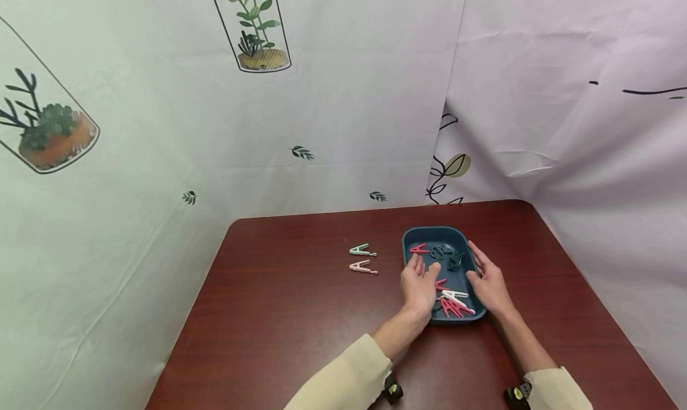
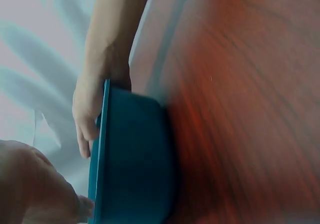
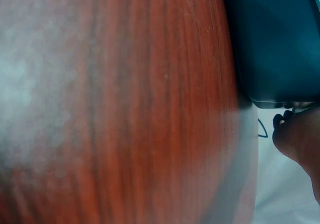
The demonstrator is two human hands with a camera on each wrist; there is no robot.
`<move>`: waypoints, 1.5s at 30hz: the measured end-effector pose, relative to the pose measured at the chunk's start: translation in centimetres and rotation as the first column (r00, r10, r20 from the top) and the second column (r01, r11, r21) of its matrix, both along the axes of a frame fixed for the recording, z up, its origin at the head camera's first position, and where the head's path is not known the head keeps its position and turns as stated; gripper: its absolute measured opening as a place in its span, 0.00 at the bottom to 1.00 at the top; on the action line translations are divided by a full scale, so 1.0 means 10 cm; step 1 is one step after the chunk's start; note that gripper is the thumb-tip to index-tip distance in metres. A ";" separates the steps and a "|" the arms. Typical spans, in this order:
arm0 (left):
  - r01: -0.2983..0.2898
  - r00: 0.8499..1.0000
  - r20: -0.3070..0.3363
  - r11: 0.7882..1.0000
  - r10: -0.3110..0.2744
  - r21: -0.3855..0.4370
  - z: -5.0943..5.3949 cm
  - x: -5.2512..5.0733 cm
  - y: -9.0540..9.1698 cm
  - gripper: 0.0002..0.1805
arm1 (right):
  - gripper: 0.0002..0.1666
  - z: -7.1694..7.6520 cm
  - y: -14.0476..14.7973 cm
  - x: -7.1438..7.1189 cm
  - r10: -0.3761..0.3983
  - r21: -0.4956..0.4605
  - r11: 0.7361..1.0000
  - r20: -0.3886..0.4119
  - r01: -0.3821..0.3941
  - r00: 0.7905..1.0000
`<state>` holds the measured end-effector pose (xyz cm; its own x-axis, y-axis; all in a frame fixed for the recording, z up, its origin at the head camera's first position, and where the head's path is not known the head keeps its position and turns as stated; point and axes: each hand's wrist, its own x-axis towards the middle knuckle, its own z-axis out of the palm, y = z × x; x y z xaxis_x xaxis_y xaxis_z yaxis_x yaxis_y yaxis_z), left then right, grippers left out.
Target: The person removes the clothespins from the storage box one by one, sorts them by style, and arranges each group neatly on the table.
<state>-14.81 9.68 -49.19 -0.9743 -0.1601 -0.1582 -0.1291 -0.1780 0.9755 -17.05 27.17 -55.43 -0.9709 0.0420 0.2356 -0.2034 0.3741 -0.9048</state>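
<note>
On the worktop [image 1: 279,297], the blue tray [image 1: 456,279] sits between two hands. At its left rim, the left hand [image 1: 418,289] has its thumb raised apart from loosely straight fingers; at its right rim, the right hand [image 1: 491,288] lies with thumb and straight fingers apart. Red clips [image 1: 451,308] and a white clip [image 1: 455,294] lie in the tray's near end, dark green pieces [image 1: 439,252] in its far end. Left of the tray lie a mint clip [image 1: 361,250] and a pale pink clip [image 1: 361,267], just beside each other.
</note>
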 end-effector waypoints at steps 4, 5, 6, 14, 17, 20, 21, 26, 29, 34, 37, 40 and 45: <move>-0.009 0.999 0.044 0.998 0.012 -0.066 -0.01 0.08 0.08 0.40 | 0.43 -0.01 0.00 0.00 -0.005 0.002 1.000 -0.010 0.005 1.000; -0.013 0.999 0.047 0.997 0.017 -0.080 -0.02 0.10 0.10 0.41 | 0.43 -0.01 0.00 0.00 -0.005 0.002 1.000 -0.008 0.005 1.000; -0.017 0.998 0.059 0.996 0.022 -0.093 -0.02 0.11 0.11 0.42 | 0.43 -0.01 0.00 0.00 -0.005 0.003 1.000 -0.007 0.005 1.000; 0.011 0.992 0.125 0.977 0.016 -0.212 -0.05 0.10 0.15 0.45 | 0.42 0.00 0.00 0.00 -0.010 0.006 1.000 0.020 0.010 1.000; 0.003 0.991 0.132 0.973 0.028 -0.232 -0.06 0.06 0.17 0.45 | 0.42 0.00 0.00 0.00 -0.005 0.008 1.000 0.020 0.005 1.000; 0.000 0.987 0.154 0.971 0.037 -0.237 -0.07 0.03 0.18 0.46 | 0.43 0.00 -0.01 0.01 0.001 0.004 1.000 0.022 -0.001 1.000; 0.000 0.985 0.168 0.970 0.042 -0.242 -0.07 0.01 0.18 0.46 | 0.43 0.00 -0.01 0.01 0.003 0.003 1.000 0.025 -0.003 1.000; 0.010 0.974 0.221 0.965 0.050 -0.260 -0.11 -0.03 0.20 0.45 | 0.43 0.00 -0.01 0.00 0.006 0.005 1.000 0.035 -0.006 0.999; 0.006 0.975 0.216 0.961 0.056 -0.277 -0.14 -0.06 0.20 0.43 | 0.44 0.00 -0.01 0.00 0.004 0.008 1.000 0.031 -0.004 1.000; -0.003 0.987 0.154 0.948 0.055 -0.319 -0.20 -0.08 0.21 0.37 | 0.44 0.00 -0.01 -0.01 -0.002 0.007 1.000 0.021 0.002 1.000; -0.009 0.992 0.112 0.939 0.051 -0.344 -0.25 -0.11 0.21 0.33 | 0.44 -0.01 -0.01 -0.01 -0.005 0.004 1.000 0.015 0.005 1.000; -0.005 0.995 0.090 0.924 0.042 -0.382 -0.30 -0.16 0.23 0.29 | 0.44 -0.02 -0.01 -0.01 -0.005 0.003 1.000 0.002 0.005 1.000; 0.026 0.997 0.074 0.885 0.009 -0.464 -0.39 -0.24 0.24 0.24 | 0.44 -0.02 -0.02 -0.01 -0.011 0.004 1.000 -0.006 0.011 1.000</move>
<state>-17.19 12.09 -53.06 -0.9648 -0.2243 -0.1372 -0.2014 0.2947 0.9341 -17.15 27.00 -55.65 -0.9690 0.0517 0.2415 -0.2045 0.3800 -0.9021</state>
